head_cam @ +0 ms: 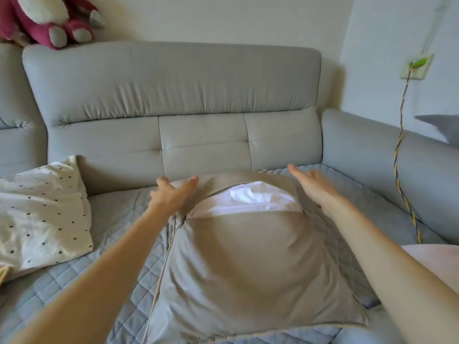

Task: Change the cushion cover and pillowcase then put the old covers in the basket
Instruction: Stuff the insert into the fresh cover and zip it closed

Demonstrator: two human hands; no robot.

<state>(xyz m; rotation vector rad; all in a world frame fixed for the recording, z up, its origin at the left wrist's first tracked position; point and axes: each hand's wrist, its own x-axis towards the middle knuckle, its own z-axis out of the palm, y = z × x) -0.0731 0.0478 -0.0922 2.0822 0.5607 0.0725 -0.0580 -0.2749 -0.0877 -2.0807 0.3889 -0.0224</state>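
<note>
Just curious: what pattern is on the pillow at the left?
The pillow is white with small dark dots; head view.

Soft light is filling the shot, nothing's glaring. Mild shadows are falling across the cushion (pixel 243 256). The left hand (pixel 171 194) and right hand (pixel 313 184), at the cushion's far edge, are smearing with motion blur. Up right of the cushion, the wall corner (pixel 346 40) is bowing from lens distortion.

Two bare hands: left hand (pixel 171 194), right hand (pixel 314 184). One beige square fabric cushion (pixel 248 264), centre. One white black-dotted pillow (pixel 42 209), left. One magenta plush toy (pixel 49 18), upper left.
</note>
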